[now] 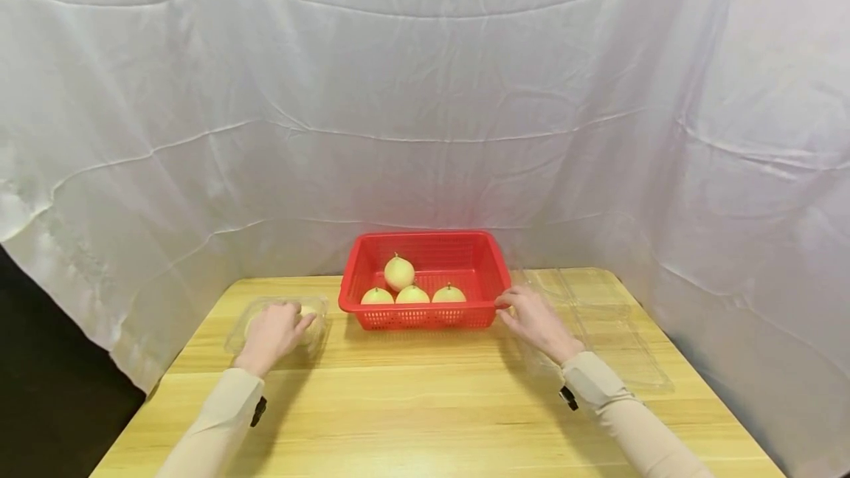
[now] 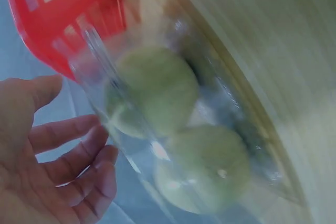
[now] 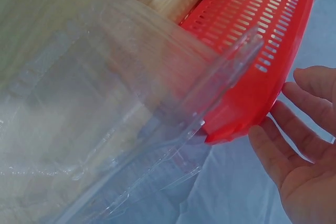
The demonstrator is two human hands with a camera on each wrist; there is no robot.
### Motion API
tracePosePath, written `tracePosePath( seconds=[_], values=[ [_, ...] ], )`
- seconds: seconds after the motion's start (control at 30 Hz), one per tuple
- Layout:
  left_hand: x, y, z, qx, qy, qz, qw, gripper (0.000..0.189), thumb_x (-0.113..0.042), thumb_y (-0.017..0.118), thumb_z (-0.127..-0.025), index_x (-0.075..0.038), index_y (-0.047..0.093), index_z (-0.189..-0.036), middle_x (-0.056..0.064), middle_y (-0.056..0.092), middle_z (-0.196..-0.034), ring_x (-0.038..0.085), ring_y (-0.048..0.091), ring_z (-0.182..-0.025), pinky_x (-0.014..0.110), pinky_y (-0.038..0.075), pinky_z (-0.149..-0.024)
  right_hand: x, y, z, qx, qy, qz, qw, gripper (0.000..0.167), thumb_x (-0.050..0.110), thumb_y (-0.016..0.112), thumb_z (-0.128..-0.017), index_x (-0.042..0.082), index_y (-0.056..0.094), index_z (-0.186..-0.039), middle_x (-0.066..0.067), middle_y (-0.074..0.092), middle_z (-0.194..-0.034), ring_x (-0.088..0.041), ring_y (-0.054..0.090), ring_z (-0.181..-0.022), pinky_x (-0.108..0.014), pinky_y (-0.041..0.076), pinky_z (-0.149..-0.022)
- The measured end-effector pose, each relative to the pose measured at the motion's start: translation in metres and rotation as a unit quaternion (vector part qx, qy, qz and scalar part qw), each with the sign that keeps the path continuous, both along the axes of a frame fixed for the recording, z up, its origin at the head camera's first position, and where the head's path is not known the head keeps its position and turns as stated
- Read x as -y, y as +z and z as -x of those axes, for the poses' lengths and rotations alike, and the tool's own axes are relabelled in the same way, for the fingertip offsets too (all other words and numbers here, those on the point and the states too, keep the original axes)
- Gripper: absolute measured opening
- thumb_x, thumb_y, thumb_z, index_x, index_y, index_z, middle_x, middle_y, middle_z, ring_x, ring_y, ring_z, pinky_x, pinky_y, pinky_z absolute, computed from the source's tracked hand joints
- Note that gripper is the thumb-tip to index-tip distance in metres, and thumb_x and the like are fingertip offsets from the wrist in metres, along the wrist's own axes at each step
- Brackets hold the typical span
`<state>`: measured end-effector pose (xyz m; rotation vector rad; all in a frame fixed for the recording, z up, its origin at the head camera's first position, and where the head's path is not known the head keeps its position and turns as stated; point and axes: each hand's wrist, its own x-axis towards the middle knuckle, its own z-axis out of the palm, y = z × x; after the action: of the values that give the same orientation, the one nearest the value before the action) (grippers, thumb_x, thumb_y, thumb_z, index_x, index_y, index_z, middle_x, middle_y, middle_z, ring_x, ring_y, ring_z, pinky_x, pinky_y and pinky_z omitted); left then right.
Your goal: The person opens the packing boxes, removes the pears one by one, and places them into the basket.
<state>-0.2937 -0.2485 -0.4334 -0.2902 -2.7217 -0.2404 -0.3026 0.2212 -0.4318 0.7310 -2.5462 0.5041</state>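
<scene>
At the left of the table a clear plastic box (image 1: 325, 306) stands with its sides up. Two round yellow-green pears (image 2: 157, 90) show inside it in the left wrist view. My left hand (image 1: 275, 330) is over the box in the head view, fingers loosely bent, fingertips beside its clear wall, gripping nothing. A red plastic basket (image 1: 425, 316) sits at the table's back edge, with several pears (image 1: 399, 273) in it. My right hand (image 1: 536, 319) is at the basket's front right corner. Its fingertips are at the basket's edge, slightly curved; whether they touch is unclear.
More clear plastic boxes (image 1: 620, 349) lie on the right side of the wooden table (image 1: 412, 411), under and beyond my right forearm. A pale cloth curtain (image 1: 425, 94) hangs behind the table and along both sides.
</scene>
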Motion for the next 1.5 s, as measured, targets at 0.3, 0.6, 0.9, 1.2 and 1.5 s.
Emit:
tracePosePath(
  seconds=[0.3, 0.6, 0.9, 1.2, 1.5],
  values=[
    [0.036, -0.006, 0.014, 0.108, 0.066, -0.039, 0.9912, 0.067, -0.047, 0.048, -0.099, 0.005, 0.043, -0.141, 0.044, 0.037, -0.137, 0.061, 0.034, -0.124, 0.073, 0.037, -0.09, 0.009, 0.001, -0.006, -0.027, 0.01, -0.023, 0.9993, 0.015, 0.011, 0.075, -0.083, 0.005, 0.073, -0.096, -0.008, 0.069, -0.097, -0.026, 0.065, -0.091, -0.044, 0.054, -0.085],
    [0.052, -0.006, 0.016, 0.185, 0.076, -0.063, 0.9777, 0.091, -0.069, 0.041, -0.093, 0.003, 0.034, -0.147, 0.046, 0.034, -0.138, 0.068, 0.039, -0.117, 0.076, 0.038, -0.087, 0.015, 0.0, -0.014, -0.053, 0.026, -0.044, 0.9972, 0.016, 0.014, 0.076, -0.083, 0.008, 0.073, -0.097, -0.004, 0.068, -0.097, -0.021, 0.064, -0.09, -0.039, 0.055, -0.082],
    [0.051, 0.0, 0.008, 0.196, 0.052, -0.083, 0.9757, 0.102, -0.072, 0.061, -0.08, 0.007, 0.039, -0.14, 0.046, 0.04, -0.129, 0.061, 0.049, -0.11, 0.07, 0.043, -0.087, 0.031, -0.012, -0.025, -0.006, 0.078, -0.091, 0.9928, 0.014, 0.016, 0.07, -0.088, 0.009, 0.072, -0.1, -0.001, 0.068, -0.096, -0.017, 0.066, -0.089, -0.035, 0.055, -0.08],
    [0.039, 0.007, 0.0, 0.262, 0.034, -0.089, 0.9605, 0.117, -0.072, 0.068, -0.073, 0.011, 0.029, -0.145, 0.049, 0.03, -0.137, 0.063, 0.04, -0.122, 0.071, 0.038, -0.096, 0.057, -0.027, -0.038, 0.057, 0.114, -0.079, 0.9888, 0.015, 0.016, 0.067, -0.091, 0.008, 0.071, -0.103, -0.001, 0.071, -0.091, -0.013, 0.067, -0.08, -0.026, 0.055, -0.071],
    [0.019, 0.001, -0.004, 0.262, -0.001, -0.083, 0.9616, 0.112, -0.071, 0.071, -0.07, 0.007, 0.038, -0.143, 0.042, 0.046, -0.129, 0.053, 0.051, -0.117, 0.066, 0.044, -0.094, 0.071, -0.033, -0.046, 0.071, 0.131, -0.067, 0.9865, 0.016, 0.016, 0.065, -0.092, 0.008, 0.071, -0.105, 0.001, 0.072, -0.09, -0.008, 0.066, -0.08, -0.025, 0.054, -0.072]
  ],
)
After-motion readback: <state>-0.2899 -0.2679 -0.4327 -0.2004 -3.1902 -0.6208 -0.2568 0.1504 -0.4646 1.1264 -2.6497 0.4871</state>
